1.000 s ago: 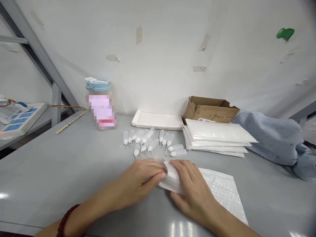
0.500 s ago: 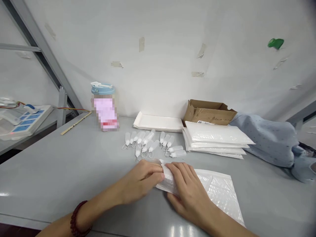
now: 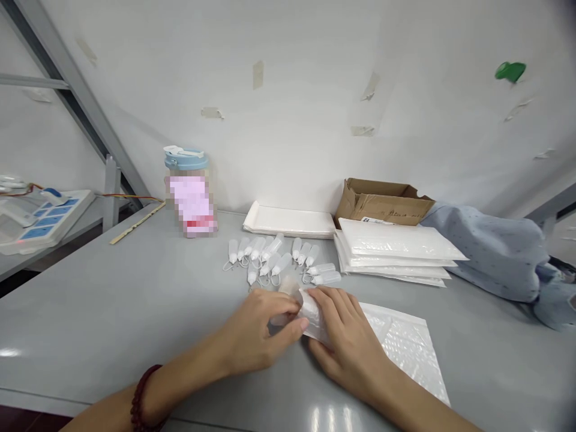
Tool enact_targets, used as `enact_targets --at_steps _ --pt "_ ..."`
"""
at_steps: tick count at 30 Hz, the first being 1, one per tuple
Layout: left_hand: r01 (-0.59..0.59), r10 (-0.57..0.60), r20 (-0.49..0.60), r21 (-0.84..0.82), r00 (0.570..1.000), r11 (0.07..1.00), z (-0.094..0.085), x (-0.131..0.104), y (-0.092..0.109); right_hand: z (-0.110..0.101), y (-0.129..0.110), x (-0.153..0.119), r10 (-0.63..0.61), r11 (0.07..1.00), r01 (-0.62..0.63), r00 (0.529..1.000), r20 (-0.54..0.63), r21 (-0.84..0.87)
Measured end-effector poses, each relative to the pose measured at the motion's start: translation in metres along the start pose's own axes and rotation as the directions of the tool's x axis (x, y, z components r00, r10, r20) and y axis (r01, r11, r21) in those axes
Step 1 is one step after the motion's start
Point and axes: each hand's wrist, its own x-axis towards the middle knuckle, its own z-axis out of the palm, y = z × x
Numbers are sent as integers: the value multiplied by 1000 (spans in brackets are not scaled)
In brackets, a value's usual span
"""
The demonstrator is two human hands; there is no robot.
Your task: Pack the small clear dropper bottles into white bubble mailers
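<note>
A white bubble mailer [image 3: 411, 342] lies on the grey table, its left end raised between my hands. My right hand [image 3: 346, 342] is wrapped over that end, thumb below and fingers on top. At the mailer's left edge, my left hand [image 3: 265, 330] has thumb and fingers curled around something pale and translucent, too hidden to name. Several small clear squeeze bottles [image 3: 281, 264] with thin caps lie just beyond my hands.
Stacked bubble mailers [image 3: 396, 246] and an open cardboard box [image 3: 387, 204] stand at the back right, beside blue cloth [image 3: 490, 249]. White mailers [image 3: 292, 221] lie against the wall. A blue-lidded cup [image 3: 186, 159] stands back left.
The thumb and fingers of my left hand have parted a little, and a pale translucent piece shows near them. The mailer's raised end has tilted up slightly.
</note>
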Motion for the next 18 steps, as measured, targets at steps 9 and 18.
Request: enact_targets --at_steps 9,18 --pt "64 -85 -211 -103 974 993 11 2 -7 -2 1 -3 29 1000 -29 1000 4 6" --pt "44 -29 111 -135 993 990 9 1 1 3 4 -2 7 1000 -6 1000 -12 10"
